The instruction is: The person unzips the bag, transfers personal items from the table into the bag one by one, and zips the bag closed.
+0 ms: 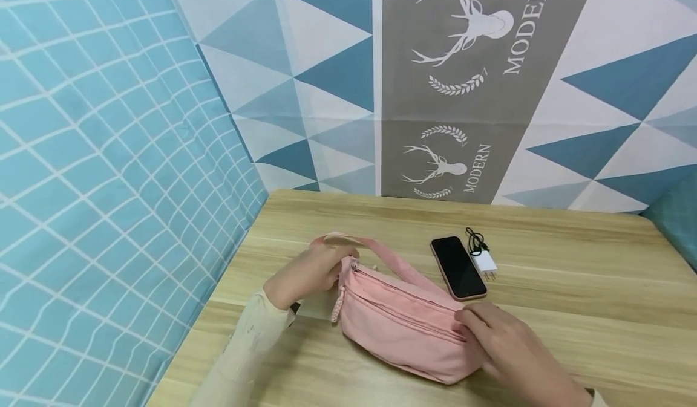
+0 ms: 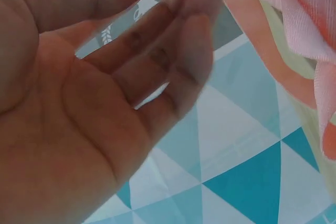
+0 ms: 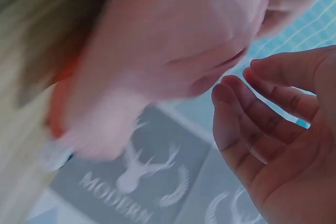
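A pink waist bag (image 1: 403, 328) lies on the wooden table, its zipped side up and a braided zipper pull (image 1: 337, 305) dangling at its left end. My left hand (image 1: 313, 272) is at that left end, beside the strap (image 1: 397, 262). In the left wrist view its fingers are loosely extended, thumb apart, fingertips close to the pink fabric (image 2: 310, 19). At the bag's right end is my right hand (image 1: 509, 343). The right wrist view shows its fingers slightly bent, with fingertips right at the bag's edge and no fabric between thumb and fingers.
Behind the bag lie a black-screened phone (image 1: 459, 268) and a white charger plug (image 1: 484, 262) with a coiled black cable (image 1: 476, 242). A patterned cloth backdrop (image 1: 327, 92) rises at the table's far edge. Blue checked cloth (image 1: 109, 183) hangs along the left side.
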Tool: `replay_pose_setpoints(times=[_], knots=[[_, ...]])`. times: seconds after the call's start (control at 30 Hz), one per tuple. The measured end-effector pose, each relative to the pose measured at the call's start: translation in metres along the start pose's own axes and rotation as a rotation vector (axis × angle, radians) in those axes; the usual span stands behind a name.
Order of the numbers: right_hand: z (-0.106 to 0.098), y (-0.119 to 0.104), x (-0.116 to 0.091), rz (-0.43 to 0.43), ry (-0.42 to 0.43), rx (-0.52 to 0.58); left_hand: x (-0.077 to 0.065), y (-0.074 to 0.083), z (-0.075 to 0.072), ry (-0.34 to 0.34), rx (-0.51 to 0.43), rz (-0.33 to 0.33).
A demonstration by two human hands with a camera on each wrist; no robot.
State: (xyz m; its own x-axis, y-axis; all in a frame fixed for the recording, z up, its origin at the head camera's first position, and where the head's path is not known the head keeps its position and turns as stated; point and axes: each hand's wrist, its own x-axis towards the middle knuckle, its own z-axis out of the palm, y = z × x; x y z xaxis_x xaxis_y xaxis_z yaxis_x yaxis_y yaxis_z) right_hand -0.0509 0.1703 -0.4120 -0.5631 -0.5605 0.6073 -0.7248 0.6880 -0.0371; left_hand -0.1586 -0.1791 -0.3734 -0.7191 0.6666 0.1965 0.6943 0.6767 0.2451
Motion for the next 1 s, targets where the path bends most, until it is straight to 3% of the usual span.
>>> replay_pose_setpoints(times=[0.2,0.43,0.57,0.77,1.0], knots=[[0.007,-0.025,0.025,-0.157,-0.082,0.037,0.002,0.003,0.002,-0.112,-0.016,-0.005],[0.025,-0.064,0.059,-0.27,-0.227,0.064,0.003,0.003,0.006,-0.122,-0.05,0.02],[0.037,-0.087,0.073,-0.316,-0.307,-0.016,0.001,0.003,0.008,-0.128,-0.06,0.019],[0.059,-0.114,0.08,-0.267,-0.363,-0.168,-0.002,0.003,0.006,-0.116,-0.067,-0.015],[0.084,-0.137,0.082,-0.227,-0.283,-0.183,-0.009,0.002,-0.001,-0.183,-0.107,-0.116]])
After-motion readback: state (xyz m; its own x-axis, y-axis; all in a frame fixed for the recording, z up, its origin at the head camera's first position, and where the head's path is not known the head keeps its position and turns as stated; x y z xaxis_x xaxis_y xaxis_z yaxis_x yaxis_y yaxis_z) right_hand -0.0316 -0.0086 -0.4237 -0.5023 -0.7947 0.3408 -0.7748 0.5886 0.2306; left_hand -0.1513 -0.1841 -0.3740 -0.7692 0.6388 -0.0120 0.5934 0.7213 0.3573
